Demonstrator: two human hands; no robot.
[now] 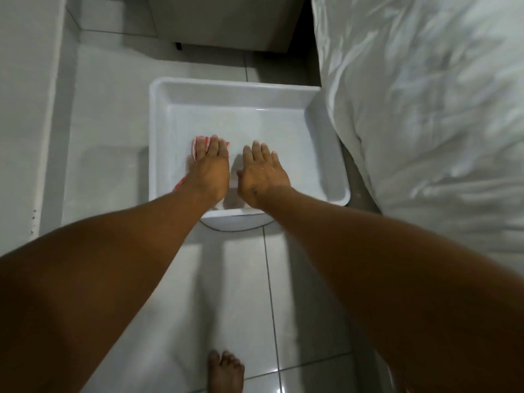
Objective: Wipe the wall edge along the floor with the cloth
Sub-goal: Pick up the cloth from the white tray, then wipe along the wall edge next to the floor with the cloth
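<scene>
**Both hands down in the white basin, cloth under the left**

Nearest to us, one bare foot (225,371) stands on the glossy white floor tiles (241,293), toes pointing forward, dark grout lines running past it. Our two bare forearms reach out and down from there, and we follow them into the white basin (158,114) that sits on the floor ahead.

Our left hand (211,168) lies palm down inside the basin, fingers together and flat, pressing on the cloth (195,147). The cloth is red and white striped; we see only slivers of it, one peeping out beyond the fingertips and another at the wrist by the basin's left wall. The rest is hidden beneath the hand.

Our right hand (262,173) is just beside the left, also palm down, fingers loosely spread and holding nothing, apart from the cloth. The basin floor looks wet and shiny, though we cannot tell how much water it holds.

To our right, rumpled white bedding (425,109) hangs close against the basin's edge. To our left runs the white wall (25,109), meeting the tiles well apart from the cloth. Farthest off, a pale cabinet (226,21) stands beyond the basin.
</scene>
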